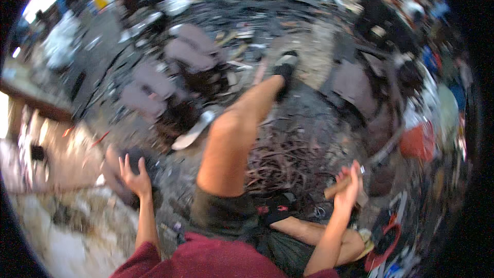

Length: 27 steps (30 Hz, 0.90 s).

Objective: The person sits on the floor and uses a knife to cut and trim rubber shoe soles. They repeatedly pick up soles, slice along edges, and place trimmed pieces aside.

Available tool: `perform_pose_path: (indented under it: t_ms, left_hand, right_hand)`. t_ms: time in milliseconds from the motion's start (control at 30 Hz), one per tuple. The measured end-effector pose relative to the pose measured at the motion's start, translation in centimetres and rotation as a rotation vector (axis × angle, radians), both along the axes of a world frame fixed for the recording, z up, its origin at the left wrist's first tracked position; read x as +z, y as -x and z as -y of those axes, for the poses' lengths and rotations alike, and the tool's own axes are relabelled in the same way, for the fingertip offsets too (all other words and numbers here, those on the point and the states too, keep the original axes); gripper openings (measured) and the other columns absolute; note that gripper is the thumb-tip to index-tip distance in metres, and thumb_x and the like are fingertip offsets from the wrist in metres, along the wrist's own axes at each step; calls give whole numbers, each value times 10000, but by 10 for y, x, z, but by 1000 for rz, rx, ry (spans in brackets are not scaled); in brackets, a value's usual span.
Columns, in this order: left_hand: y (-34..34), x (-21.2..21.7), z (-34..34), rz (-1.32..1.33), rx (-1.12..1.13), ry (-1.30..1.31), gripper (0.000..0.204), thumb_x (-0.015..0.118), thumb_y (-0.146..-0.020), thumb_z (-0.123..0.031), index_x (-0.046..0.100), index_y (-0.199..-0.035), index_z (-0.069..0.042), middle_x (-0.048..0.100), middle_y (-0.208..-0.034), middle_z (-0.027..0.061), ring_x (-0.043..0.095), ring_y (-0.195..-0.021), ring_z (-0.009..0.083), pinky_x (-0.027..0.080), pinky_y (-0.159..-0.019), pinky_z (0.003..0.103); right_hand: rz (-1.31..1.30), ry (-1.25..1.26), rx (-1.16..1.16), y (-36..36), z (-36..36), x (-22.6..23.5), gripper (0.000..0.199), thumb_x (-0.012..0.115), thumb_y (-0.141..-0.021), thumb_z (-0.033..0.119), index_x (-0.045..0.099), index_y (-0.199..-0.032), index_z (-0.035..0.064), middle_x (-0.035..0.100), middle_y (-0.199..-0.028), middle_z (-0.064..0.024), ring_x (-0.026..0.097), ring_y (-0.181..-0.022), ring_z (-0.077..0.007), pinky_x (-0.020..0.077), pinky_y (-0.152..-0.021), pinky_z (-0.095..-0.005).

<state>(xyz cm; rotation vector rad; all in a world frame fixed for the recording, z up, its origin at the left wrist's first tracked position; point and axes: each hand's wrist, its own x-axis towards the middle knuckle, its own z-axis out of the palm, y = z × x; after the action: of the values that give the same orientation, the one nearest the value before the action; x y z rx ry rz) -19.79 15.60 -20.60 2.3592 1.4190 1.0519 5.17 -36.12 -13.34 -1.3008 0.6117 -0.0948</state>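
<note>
My left hand (135,177) is raised with fingers spread and nothing in it. Just beside it lie dark, rounded flat pieces (116,170), partly covered by the hand. My right hand (349,188) is closed around a short tool with a brown handle (335,190). A small bright metal bit shows past the fingers; blur hides what kind of tool it is. Between the hands, one bare leg (226,144) stretches forward, and the other is folded under on the right. A pale sole-shaped piece (194,131) lies on the ground left of the stretched knee.
Stacks of flat purple-brown pieces (190,49) stand ahead, with more sheets (352,87) at the right. Thin curled scraps (288,159) are heaped beside my leg. A red bag-like thing (418,140) is far right, a pale stained slab (67,231) near left. Motion blurs everything.
</note>
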Motion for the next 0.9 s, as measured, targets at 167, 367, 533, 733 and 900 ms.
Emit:
perform_pose_path:
  t_ms: [167, 367, 533, 733, 900]
  left_hand:
    - [-124, 97, 95, 508, -765, 485, 456, 703, -912, -329, 585, -1160, 35, 562, -1201, 143, 552, -1105, 238, 421, -982, 341]
    - [-181, 127, 105, 173, -818, 433, 312, 750, -784, -224, 584, -944, -14, 495, -956, 74, 499, -859, 179, 419, -777, 283]
    - [-181, 114, 94, 256, -785, 524, 396, 778, -757, -308, 535, -900, -30, 468, -895, 46, 466, -808, 163, 379, -726, 275]
    - [-167, 116, 99, 158, -735, 176, 289, 769, -792, -244, 556, -795, -49, 578, -940, 106, 544, -868, 235, 436, -796, 342]
    - [-181, 155, 188, 247, -996, -89, 290, 821, -727, -166, 645, -937, -74, 602, -1201, 195, 561, -1140, 358, 429, -1005, 447]
  right_hand:
    - [-52, 230, -1, -149, 12, -76, 296, 713, -886, 228, 600, -1145, 141, 520, -683, 13, 470, -511, -98, 405, -464, -270]
    - [-5, 171, -265, -272, 19, -157, 196, 705, -881, 182, 584, -1027, 130, 572, -786, -9, 534, -600, -130, 482, -452, -293]
    - [6, 33, -408, -327, 35, -157, 233, 701, -860, 122, 617, -1075, 97, 645, -954, -81, 621, -716, -182, 519, -535, -273]
    - [102, 236, -186, -235, 36, -105, 229, 689, -846, 4, 663, -1073, 3, 696, -927, -112, 713, -711, -220, 573, -582, -285]
    - [280, 403, 39, -137, 24, 61, 159, 717, -848, 87, 706, -968, -17, 707, -809, -106, 706, -648, -191, 577, -579, -284]
